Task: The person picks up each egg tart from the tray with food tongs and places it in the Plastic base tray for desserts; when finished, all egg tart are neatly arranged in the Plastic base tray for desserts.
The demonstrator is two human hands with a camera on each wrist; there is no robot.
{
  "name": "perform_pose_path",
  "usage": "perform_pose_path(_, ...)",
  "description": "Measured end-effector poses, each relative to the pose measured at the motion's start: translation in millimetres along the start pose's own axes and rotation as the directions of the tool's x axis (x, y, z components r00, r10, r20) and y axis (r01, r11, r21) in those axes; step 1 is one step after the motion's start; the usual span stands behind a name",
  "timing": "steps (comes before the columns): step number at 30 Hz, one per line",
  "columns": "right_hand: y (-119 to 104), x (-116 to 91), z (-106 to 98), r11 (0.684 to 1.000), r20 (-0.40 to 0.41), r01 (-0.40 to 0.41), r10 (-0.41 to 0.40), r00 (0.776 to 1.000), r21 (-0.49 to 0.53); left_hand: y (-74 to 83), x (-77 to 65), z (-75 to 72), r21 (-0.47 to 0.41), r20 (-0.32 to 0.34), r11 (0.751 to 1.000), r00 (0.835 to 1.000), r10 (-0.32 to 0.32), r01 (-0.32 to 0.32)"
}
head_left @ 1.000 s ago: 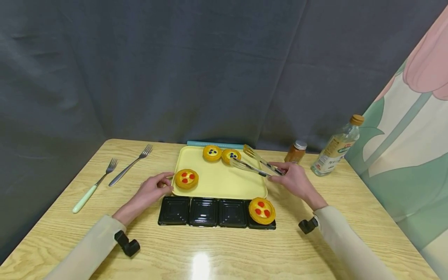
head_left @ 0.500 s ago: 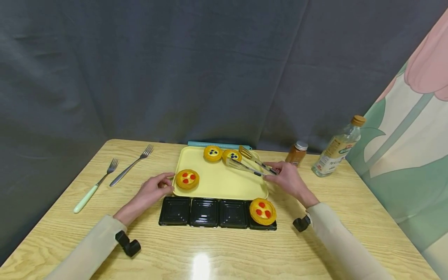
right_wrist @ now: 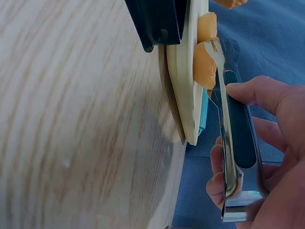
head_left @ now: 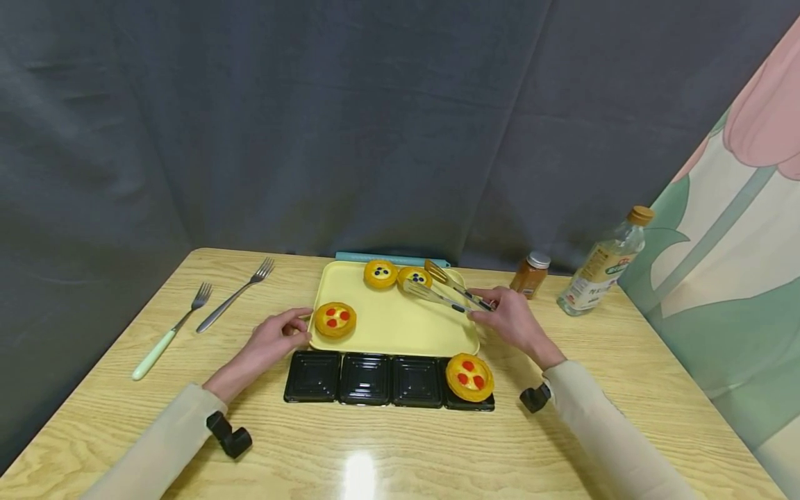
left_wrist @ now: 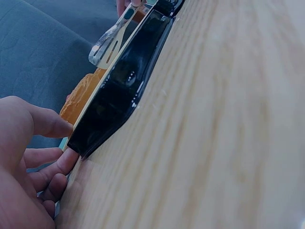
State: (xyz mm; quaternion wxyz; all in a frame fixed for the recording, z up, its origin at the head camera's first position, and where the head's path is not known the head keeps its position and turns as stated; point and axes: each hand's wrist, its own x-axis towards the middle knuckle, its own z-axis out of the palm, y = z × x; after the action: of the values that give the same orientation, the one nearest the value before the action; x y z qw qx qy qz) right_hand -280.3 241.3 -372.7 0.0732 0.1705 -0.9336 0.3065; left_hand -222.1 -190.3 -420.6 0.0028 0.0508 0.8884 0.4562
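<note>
My right hand [head_left: 509, 316] holds metal tongs [head_left: 459, 303] with dark grips. The tongs' arms are spread, with their ends on the near and right sides of a blueberry-topped tart [head_left: 410, 276]; whether they touch it I cannot tell. Another blueberry tart [head_left: 380, 273] sits close to its left on the yellow tray [head_left: 387, 326]. My left hand [head_left: 271, 340] grips the tray's left rim near the front corner, thumb and curled fingers at the edge. Beside those fingers, on the tray, lies a tart with red toppings [head_left: 335, 320].
In front of the tray is a black container [head_left: 365, 378] of several compartments, with a red-topped tart [head_left: 469, 378] in the rightmost. Two forks [head_left: 234, 297] lie at left. A spice jar [head_left: 530, 275] and a glass bottle [head_left: 603, 264] stand at right; a teal strip [head_left: 390, 257] runs behind.
My right hand has moved left with the tongs, bringing their ends around the right blueberry tart. My left hand has stayed at the tray's edge.
</note>
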Motion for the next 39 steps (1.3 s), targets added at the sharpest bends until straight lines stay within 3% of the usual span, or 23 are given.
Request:
perform_pose_path(20,-6,-6,-4,0.998,-0.033,0.056,-0.056,0.998,-0.016,0.0,-0.2,-0.4,0.002,0.001,1.0,1.0,0.009,-0.009)
perform_pose_path(39,-14,-32,-12,0.997,-0.023,0.071,-0.071,0.997,0.003,-0.7,0.1,0.4,0.001,0.001,1.0,1.0,0.01,-0.01)
